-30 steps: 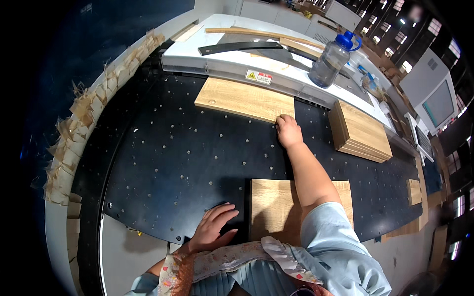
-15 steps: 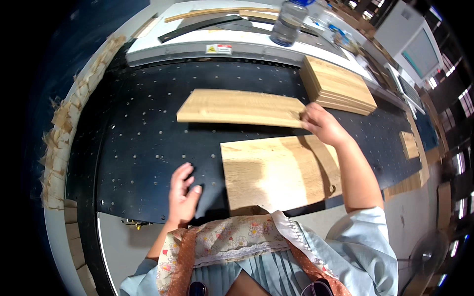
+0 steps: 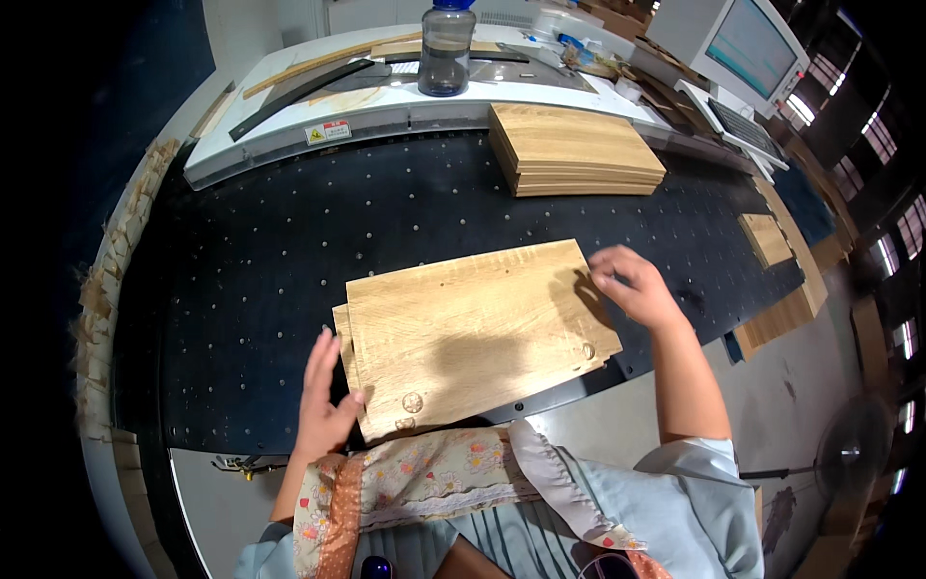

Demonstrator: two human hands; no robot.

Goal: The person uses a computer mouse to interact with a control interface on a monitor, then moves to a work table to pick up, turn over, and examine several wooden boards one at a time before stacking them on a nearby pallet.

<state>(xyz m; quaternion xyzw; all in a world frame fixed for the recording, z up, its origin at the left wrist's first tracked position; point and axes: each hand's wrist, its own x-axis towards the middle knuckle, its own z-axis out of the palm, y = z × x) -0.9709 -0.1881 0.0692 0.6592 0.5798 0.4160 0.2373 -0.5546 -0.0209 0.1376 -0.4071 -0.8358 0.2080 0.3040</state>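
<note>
Two wooden boards lie stacked and slightly out of line on the black table in front of me. The upper board [image 3: 473, 318] has two small holes near its far edge and round drilled recesses near its front corners. The lower board [image 3: 342, 333] peeks out along the left side. My left hand [image 3: 326, 396] is beside the left edge, fingers stretched out, thumb at the boards' near left corner. Just off the far right corner is my right hand [image 3: 637, 288], its fingers bent and apart, with nothing visible in it.
A stack of several boards [image 3: 579, 145] sits at the back of the perforated black table [image 3: 251, 289]. Behind it, a white ledge [image 3: 222, 154] carries a blue-capped bottle [image 3: 447, 58] and dark strips. A small wood piece [image 3: 765, 239] lies at the right edge, near a monitor [image 3: 752, 43] and keyboard.
The board my right hand held up now lies on the other board, and that hand has let go. My view has shifted, and both boards sit closer to my left hand.
</note>
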